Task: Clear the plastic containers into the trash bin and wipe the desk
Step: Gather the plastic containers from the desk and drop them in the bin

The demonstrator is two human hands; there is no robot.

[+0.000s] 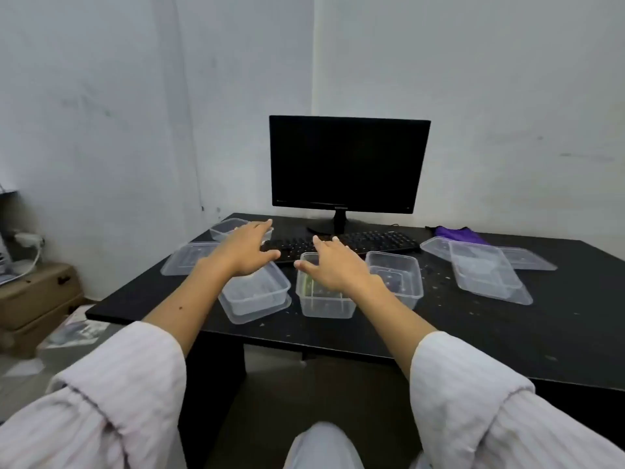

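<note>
Several clear plastic containers and lids lie on a black desk (507, 333). My left hand (245, 250) hovers, fingers spread, above a container resting on a lid (260, 294). My right hand (333, 267) is spread over a deeper container (323, 301) in the middle. Another tub (400, 277) stands just right of it. An upturned container on a lid (487, 274) lies further right, with a flat lid (527, 258) behind it. At the far left are a lid (184, 258) and a shallow tub (225, 228). Crumbs speckle the desk at the right. No trash bin is in view.
A black monitor (348, 164) stands at the back of the desk with a black keyboard (355, 243) in front of it. A purple cloth (455, 233) lies at the back right. Cardboard boxes (37, 299) and papers sit on the floor at left.
</note>
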